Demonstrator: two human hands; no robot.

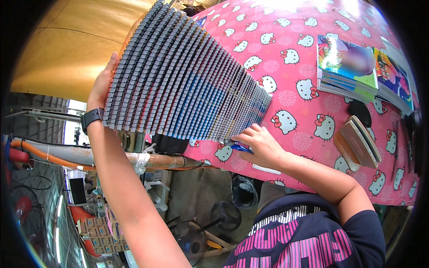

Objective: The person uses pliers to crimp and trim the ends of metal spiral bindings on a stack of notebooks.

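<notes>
A tall stack of wire-bound books [178, 80] fans across the upper middle, with rows of black wire loops facing me. Its broad end is near me at the left, and it narrows toward the pink cloth at the right. My left hand [102, 85], with a dark watch on the wrist, lies against the stack's broad end. The thumb is stretched out; the other fingers are mostly hidden behind the books. My right hand [261, 145] is at the stack's narrow lower corner. Its fingers are closed on a slim blue object [241, 147], whose kind I cannot make out.
A pink patterned cloth [295, 107] covers the table. Piles of colourful books [346, 87] stand at the right, near wooden blocks [355, 143] and a dark rounded object [359, 113]. Below the table edge are a rusty pipe [167, 161], a lined bin [244, 191] and a fan [190, 241].
</notes>
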